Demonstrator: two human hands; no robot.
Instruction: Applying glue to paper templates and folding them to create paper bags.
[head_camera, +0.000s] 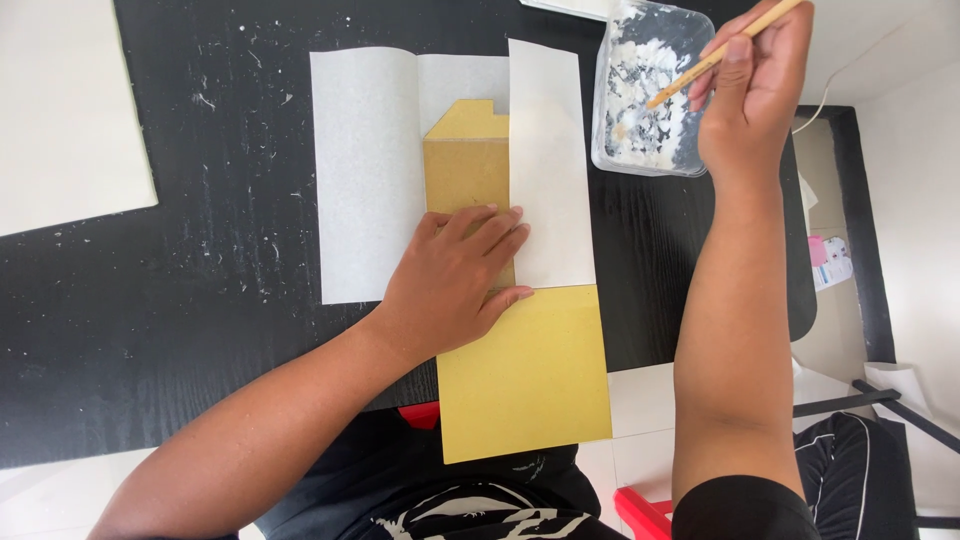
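A yellow-gold card (525, 375) lies lengthwise on the black table (200, 280), its near end hanging past the table edge toward the person. Its far part is covered by white paper (365, 170), one flap (548, 165) folded in over the card's right side, so only a narrow tan strip of card with a notched top shows between the paper edges.

The left hand (455, 285) rests flat on that strip, just where the bare card meets the paper. Its fingers (495, 225) are stretched out and held close together, palm down, pressing on the card; the fingertips touch the edge of the folded flap. Nothing is clasped in this hand (it pins rather than grips).

The right hand (755, 85) is raised over the far right of the table, well apart from the card. Its fingers are curled shut around a thin wooden brush handle (720, 55), thumb and forefinger pinching it like a pencil. The handle slants down into a clear plastic tub (650, 90) with white paste smeared inside; the brush tip sits in the paste.
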